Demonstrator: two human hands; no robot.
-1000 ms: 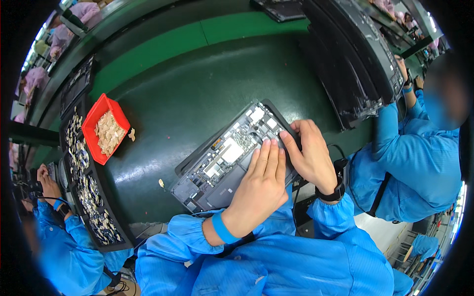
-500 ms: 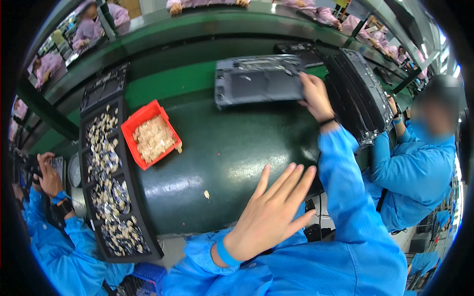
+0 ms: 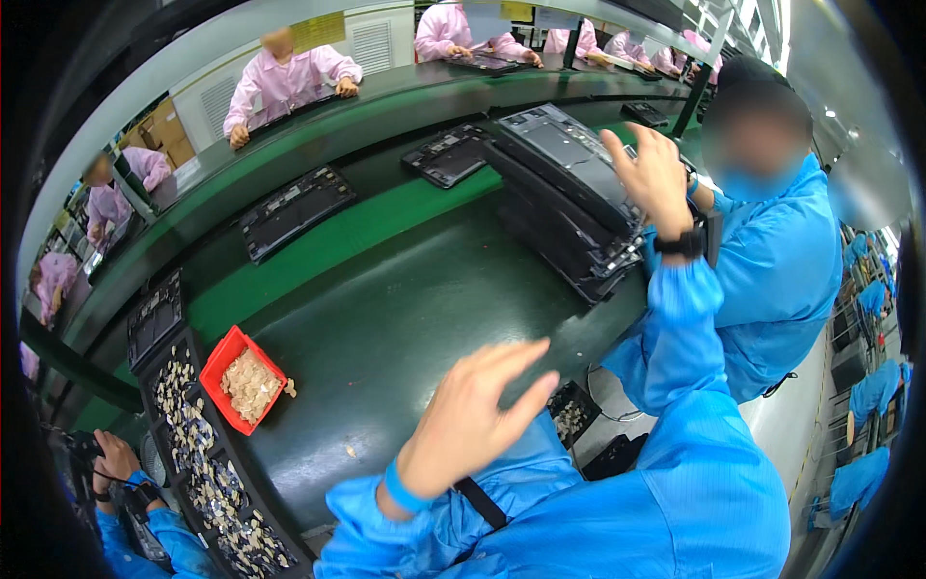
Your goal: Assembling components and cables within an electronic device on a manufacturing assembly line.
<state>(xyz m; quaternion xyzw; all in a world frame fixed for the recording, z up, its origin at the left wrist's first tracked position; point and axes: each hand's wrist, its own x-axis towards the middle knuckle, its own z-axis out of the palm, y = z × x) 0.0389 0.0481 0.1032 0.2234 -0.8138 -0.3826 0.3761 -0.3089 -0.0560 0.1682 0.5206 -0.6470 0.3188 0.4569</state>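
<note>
My right hand is raised over the right end of a stack of dark flat device housings. Its fingers are spread with nothing visible in them; whether they touch the top housing I cannot tell. Over the near edge of the dark green work surface, my left hand hovers with fingers outstretched, holding nothing. A single dark housing lies at the far left of the surface, and another housing is beside the stack.
At the left, a red bin holds tan pieces, next to a long black compartment tray of small dark and tan pieces. Close by the stack on the right sits a co-worker in blue. People in pink work across the line.
My right hand has let go of the housing it held, which appears to lie at the far side now, and has moved to the stack. The view has turned right.
</note>
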